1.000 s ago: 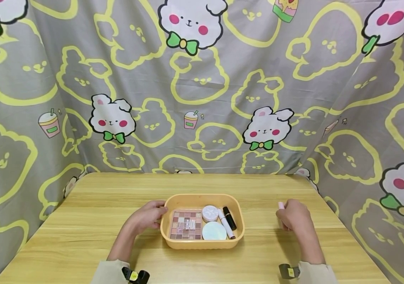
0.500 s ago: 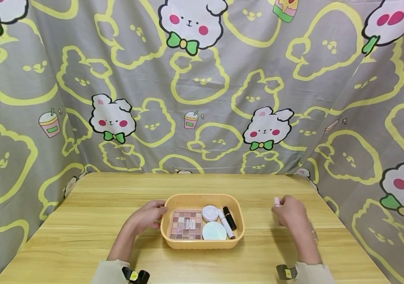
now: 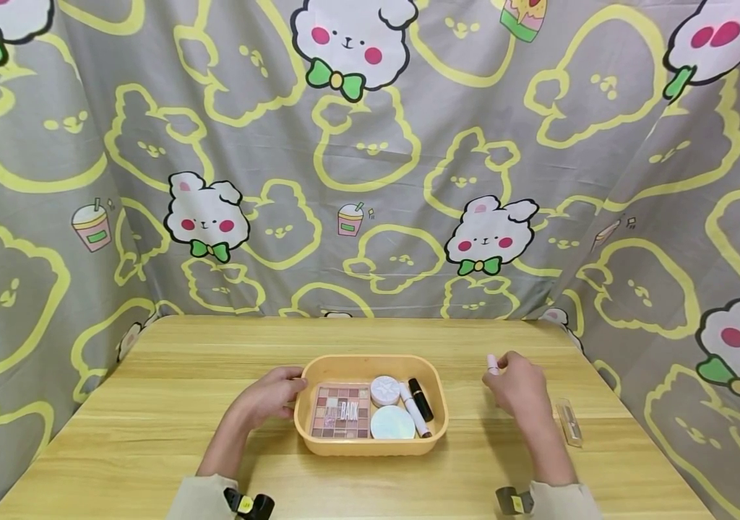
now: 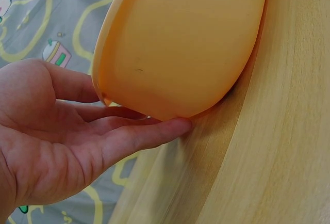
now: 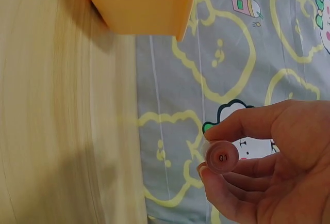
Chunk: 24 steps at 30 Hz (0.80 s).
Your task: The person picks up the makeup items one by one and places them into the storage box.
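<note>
A yellow-orange plastic basket (image 3: 370, 449) stands on the table, with my left hand (image 3: 270, 397) gripping its left end at the rim. The left wrist view shows the fingers against the outer wall of the basket (image 4: 180, 43). To the right of the basket, my right hand (image 3: 519, 384) pinches a pale pink lip gloss tube (image 3: 492, 363) upright between thumb and fingers. Its round end (image 5: 222, 157), marked "01", faces the right wrist camera. Inside the basket lie an eyeshadow palette (image 3: 341, 413), a round white compact (image 3: 385, 391), a pale round compact (image 3: 392, 422), a white tube (image 3: 415, 412) and a black lipstick (image 3: 420, 399).
A slim clear case (image 3: 569, 423) lies on the wooden table (image 3: 227, 347) beside the right forearm. A grey patterned curtain (image 3: 370, 159) hangs behind the table and along both sides.
My right hand has moved left toward the basket with the lip gloss tube, and the slim clear case has come into view behind it. The left hand and basket have stayed put.
</note>
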Each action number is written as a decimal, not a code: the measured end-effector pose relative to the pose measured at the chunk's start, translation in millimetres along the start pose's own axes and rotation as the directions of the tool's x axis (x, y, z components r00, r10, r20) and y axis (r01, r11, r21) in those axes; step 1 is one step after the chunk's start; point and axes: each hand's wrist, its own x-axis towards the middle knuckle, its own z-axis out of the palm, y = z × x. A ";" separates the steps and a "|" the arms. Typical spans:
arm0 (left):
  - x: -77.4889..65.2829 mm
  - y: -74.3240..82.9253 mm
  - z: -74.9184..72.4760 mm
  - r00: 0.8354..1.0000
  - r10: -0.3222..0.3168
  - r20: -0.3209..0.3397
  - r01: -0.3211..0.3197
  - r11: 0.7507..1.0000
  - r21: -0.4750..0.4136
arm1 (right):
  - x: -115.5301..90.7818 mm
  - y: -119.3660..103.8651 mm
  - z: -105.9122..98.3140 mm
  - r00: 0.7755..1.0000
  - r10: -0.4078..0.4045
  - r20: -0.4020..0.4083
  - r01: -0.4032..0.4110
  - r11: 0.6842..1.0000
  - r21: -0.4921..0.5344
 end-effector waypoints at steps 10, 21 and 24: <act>-0.2 0.3 -0.3 1.000 0.000 0.001 0.000 1.000 0.003 | -1.7 -12.3 8.1 1.000 -0.014 0.014 0.013 0.999 0.030; -0.4 0.3 -0.3 1.000 -0.001 0.000 0.001 1.000 -0.004 | -7.5 -33.6 15.8 0.999 -0.040 0.030 0.038 0.998 0.054; -0.6 0.4 -0.2 1.000 -0.004 -0.004 0.004 1.000 -0.004 | -9.0 -37.6 18.2 0.998 -0.052 0.032 0.050 0.997 0.060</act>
